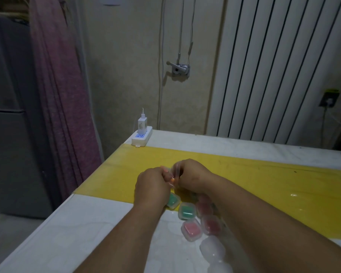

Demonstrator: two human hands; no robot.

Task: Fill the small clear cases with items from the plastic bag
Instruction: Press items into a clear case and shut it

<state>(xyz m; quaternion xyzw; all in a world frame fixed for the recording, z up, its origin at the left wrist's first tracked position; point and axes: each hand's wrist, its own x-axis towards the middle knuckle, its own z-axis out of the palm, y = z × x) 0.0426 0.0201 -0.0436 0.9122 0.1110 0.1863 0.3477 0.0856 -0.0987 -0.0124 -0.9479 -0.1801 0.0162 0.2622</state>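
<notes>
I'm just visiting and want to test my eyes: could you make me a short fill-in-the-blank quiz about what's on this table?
1. Both hands, left hand and right hand, hold a small clear plastic ____ between them.
2. The two cases nearest the left hand hold ____ contents.
3. The power strip sits at the table's far ____ corner.
4. The strip across the table is coloured ____.

Missing words: bag; green; left; yellow

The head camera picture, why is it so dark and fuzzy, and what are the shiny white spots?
Head view: dim room light leaves everything murky; the hands and the bag they pinch look blurred; white spots are glare on the glossy table; the wide lens bends the radiator lines.
</notes>
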